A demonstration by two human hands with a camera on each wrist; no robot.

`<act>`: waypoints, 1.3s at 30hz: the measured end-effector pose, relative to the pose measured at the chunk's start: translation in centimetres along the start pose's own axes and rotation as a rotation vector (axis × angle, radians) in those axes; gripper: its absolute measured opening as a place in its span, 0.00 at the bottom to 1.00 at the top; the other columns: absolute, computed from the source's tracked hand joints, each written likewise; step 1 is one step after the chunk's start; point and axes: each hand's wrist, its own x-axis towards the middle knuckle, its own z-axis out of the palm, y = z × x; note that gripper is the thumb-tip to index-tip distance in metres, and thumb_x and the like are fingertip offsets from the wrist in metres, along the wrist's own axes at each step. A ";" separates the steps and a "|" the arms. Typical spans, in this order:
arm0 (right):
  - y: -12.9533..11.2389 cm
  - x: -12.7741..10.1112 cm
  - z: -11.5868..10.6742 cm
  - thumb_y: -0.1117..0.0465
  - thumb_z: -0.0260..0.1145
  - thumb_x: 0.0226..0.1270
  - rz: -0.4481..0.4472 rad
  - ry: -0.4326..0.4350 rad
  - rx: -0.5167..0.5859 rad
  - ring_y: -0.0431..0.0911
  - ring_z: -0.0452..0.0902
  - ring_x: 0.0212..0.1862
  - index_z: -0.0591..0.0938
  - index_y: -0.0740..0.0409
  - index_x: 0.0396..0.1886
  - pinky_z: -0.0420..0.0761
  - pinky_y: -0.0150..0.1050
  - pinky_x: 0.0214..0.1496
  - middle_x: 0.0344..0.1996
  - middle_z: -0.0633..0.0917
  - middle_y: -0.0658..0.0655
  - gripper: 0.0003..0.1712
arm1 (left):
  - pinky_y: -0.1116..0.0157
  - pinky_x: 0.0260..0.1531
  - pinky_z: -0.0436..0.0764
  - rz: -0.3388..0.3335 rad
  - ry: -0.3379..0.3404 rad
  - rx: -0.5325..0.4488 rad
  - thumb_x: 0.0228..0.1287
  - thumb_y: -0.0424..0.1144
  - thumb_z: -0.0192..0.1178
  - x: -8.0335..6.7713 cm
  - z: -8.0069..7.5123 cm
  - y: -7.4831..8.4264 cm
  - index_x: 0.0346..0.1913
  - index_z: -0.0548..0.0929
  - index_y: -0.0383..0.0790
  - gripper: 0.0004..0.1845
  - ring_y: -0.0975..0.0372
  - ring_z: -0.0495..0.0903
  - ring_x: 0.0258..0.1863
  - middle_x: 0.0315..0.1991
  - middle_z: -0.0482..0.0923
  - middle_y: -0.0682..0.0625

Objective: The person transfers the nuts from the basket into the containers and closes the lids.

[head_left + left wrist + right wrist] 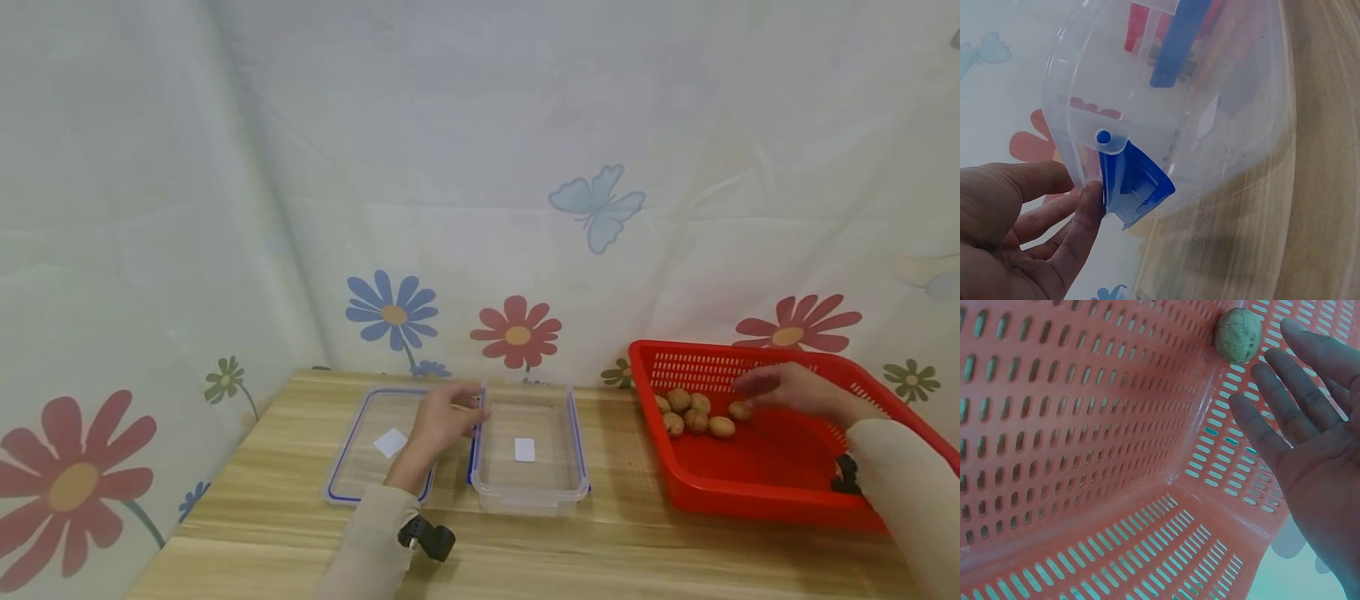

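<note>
From the head view, the left hand (442, 419) pinches the box (517, 493) at its ten o'clock edge, a finger against the blue clasp (1137, 184). The lid (358, 467) lies on the table (247, 508) at the box's nine o'clock; the basket (765, 497) stands at three. The right hand (798, 390) hangs inside it, fingers extended and holding nothing, one walnut (740, 410) near them at eight o'clock. The other walnuts (696, 421) (mostly bunched together) sit toward the basket's ten o'clock.
</note>
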 end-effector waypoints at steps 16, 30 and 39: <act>0.4 0.5 0.4 0.62 0.76 0.68 0.020 -0.055 -0.040 0.53 0.84 0.50 0.81 0.72 0.65 0.83 0.69 0.60 0.54 0.87 0.68 0.30 | 0.60 0.33 0.92 -0.009 0.003 -0.001 0.65 0.26 0.72 -0.1 -0.1 -0.1 0.61 0.84 0.26 0.21 0.50 0.90 0.37 0.45 0.87 0.36; 0.5 0.6 0.4 0.59 0.78 0.67 0.067 -0.085 -0.038 0.51 0.83 0.46 0.88 0.65 0.54 0.82 0.69 0.60 0.47 0.89 0.61 0.19 | 0.61 0.32 0.92 -0.020 0.001 0.003 0.64 0.25 0.72 -0.2 -0.1 0.1 0.60 0.85 0.27 0.21 0.51 0.90 0.34 0.46 0.88 0.36; 0.2 0.5 0.1 0.57 0.79 0.67 0.072 -0.041 -0.049 0.50 0.82 0.45 0.88 0.65 0.55 0.86 0.63 0.56 0.47 0.90 0.59 0.22 | 0.60 0.33 0.92 -0.015 0.005 -0.017 0.64 0.24 0.72 0.0 0.0 0.0 0.60 0.85 0.27 0.21 0.51 0.90 0.34 0.45 0.88 0.36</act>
